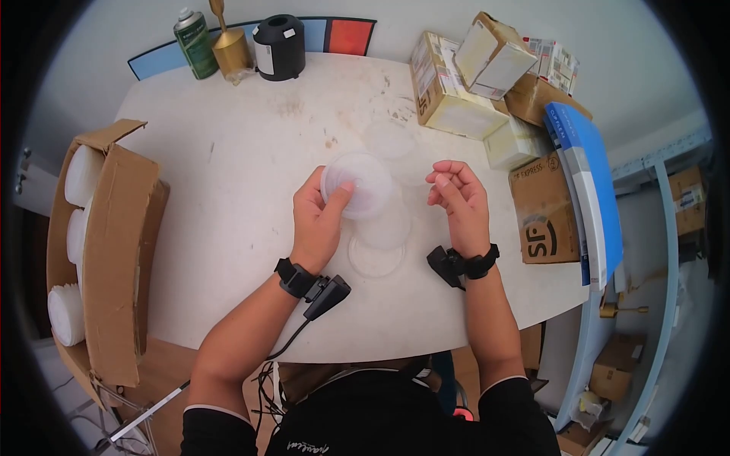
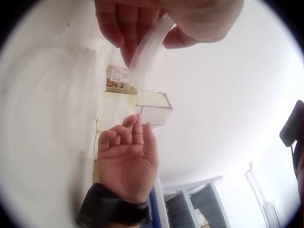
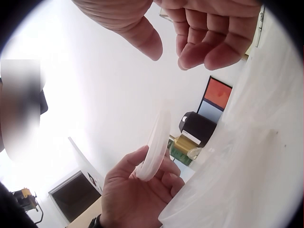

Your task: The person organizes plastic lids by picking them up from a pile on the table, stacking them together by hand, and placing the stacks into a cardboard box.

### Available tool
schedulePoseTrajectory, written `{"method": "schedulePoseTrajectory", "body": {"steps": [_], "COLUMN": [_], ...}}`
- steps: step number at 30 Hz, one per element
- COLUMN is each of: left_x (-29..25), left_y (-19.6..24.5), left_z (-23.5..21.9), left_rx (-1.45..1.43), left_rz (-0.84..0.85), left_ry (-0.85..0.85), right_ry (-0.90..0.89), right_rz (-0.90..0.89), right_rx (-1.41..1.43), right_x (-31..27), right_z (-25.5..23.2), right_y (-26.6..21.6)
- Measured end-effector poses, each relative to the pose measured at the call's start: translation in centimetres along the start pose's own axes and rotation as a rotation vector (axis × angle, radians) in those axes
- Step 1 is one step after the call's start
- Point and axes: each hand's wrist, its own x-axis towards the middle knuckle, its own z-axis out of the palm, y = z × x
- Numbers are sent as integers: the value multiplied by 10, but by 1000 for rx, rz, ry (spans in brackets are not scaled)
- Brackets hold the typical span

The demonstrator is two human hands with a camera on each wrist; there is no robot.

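A small stack of round translucent lids [image 1: 363, 182] is pinched between the thumb and fingers of the left hand [image 1: 319, 220], above the table. In the left wrist view the lids [image 2: 150, 52] are seen edge-on in the left hand [image 2: 166, 23]. To the right, the right hand [image 1: 465, 209] is raised with relaxed, slightly bent fingers and holds nothing; its fingers [image 3: 223, 47] hang apart from the lids [image 3: 159, 147] in the right wrist view. Beneath and beyond the held lids, several translucent round pieces [image 1: 376, 258] lie on the white table [image 1: 228, 228].
A cardboard box [image 1: 122, 258] with white round stacks stands at the left. A green can [image 1: 195, 45], a gold object [image 1: 231, 57] and a black cylinder [image 1: 280, 49] stand at the back. Boxes [image 1: 456, 91] and blue folders [image 1: 589, 182] line the right side.
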Motion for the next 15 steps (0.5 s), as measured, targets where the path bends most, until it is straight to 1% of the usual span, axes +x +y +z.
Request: {"method": "schedulePoseTrajectory", "body": {"steps": [4,5,9,12,15], "left_x": [4,6,4,7,5], "left_y": [-1,-1,-3,-3,0], "left_z": [-5,-5,-5,-6,-3], "left_rx": [-31,-37,-45,-38,-34], "left_rz": [-60,-50,-65,-69,-84], "left_ry": [72,70,57,52,79], "right_ry": [138,169,217,251,254], "right_rz": [40,42,48,63,36], "right_rx": [146,181,272,267,281], "right_x": [9,13,19,22,24], "right_z": [-19,-24,-35,-40,-42], "right_y": [12,16,26,31,34]}}
